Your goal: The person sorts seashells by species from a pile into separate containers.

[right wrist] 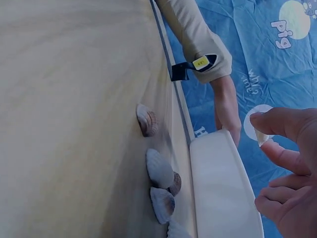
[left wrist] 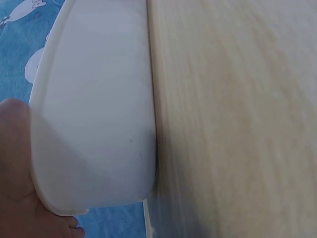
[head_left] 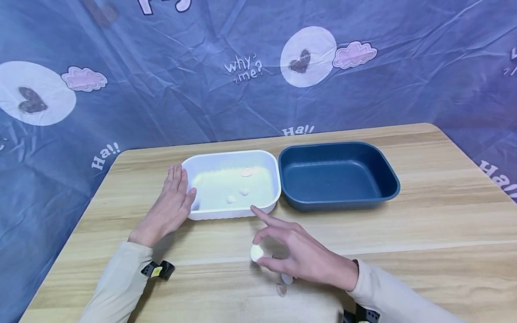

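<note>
My right hand (head_left: 288, 251) pinches a small white seashell (head_left: 256, 253) between thumb and index finger, above the table in front of the white tub. In the right wrist view this seashell (right wrist: 261, 137) shows between the fingertips. My left hand (head_left: 173, 199) rests with straight fingers at the left rim of the white tub (head_left: 220, 214). Three pale shells lie inside that tub, one of them a pinkish shell (head_left: 246, 172). Beneath my right hand several more shells lie on the table, among them a ribbed brown-and-white shell (right wrist: 147, 120) and a whitish shell (right wrist: 159, 168).
A dark blue tub (head_left: 339, 204) stands right beside the white one, at its right. Both are on a light wooden table (head_left: 444, 233). Behind the table hangs a blue printed cloth (head_left: 194, 98).
</note>
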The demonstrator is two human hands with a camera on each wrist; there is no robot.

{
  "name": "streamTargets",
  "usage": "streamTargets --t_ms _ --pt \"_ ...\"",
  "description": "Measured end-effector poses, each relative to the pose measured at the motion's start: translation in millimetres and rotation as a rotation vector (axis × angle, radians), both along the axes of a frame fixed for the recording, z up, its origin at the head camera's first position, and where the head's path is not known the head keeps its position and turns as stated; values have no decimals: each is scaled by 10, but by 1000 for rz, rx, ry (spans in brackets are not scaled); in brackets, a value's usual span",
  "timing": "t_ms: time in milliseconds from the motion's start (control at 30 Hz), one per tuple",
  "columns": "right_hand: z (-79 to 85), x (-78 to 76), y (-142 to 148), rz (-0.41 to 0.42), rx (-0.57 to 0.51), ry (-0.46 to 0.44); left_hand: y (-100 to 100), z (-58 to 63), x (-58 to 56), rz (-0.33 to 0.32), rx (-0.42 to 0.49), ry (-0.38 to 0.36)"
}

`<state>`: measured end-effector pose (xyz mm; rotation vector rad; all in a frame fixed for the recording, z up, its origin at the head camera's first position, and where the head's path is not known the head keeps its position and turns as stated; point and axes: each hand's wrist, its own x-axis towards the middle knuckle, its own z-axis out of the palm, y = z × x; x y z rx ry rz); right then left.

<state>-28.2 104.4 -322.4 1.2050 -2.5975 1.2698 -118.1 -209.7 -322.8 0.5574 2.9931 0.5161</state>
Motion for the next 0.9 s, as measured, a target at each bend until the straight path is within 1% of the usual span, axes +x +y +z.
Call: streamTargets --t_ms 300,400,500,633,900 --pt "64 -93 -48 -37 10 -30 -6 -4 -3 2 8 4" --pt "96 -133 -56 -53 -4 -18 0 -14 -4 3 7 -6" --pt "123 -190 -72 -71 -40 10 6 -21 -3 2 7 -13" --pt "146 -277 -103 -99 -68 39 8 -31 -2 -2 7 -4" --pt "106 -395 -165 -116 -73 32 -5 -30 -2 -4 -1 0"
